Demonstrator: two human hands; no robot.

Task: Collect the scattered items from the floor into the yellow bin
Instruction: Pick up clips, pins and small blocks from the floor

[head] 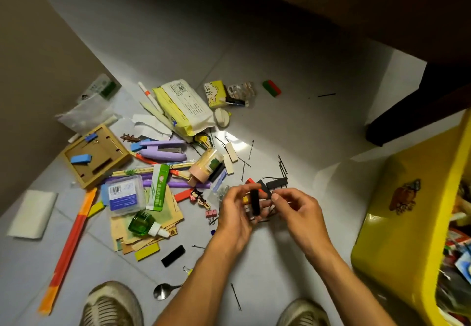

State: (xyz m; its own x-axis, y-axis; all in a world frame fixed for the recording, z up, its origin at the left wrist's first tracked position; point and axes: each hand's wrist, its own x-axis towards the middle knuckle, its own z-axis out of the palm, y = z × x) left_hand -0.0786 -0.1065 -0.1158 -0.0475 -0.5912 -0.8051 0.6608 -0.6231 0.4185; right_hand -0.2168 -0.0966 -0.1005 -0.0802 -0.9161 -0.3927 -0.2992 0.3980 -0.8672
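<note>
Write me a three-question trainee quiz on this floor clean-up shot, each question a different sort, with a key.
1. True or false: the purple stapler already lies inside the yellow bin.
2. Multiple choice: what does the left hand hold? A) a spoon B) a black flat block C) a green bottle
3. Fill in: the metal spoon lies on the floor right beside the person's left ______.

Key
1. False: the stapler is on the floor among the clutter, left of the hands; the bin stands at the right.
2. B: the block stands upright between the left fingers, while the right hand pinches at something small next to it.
3. Shoe.
</note>
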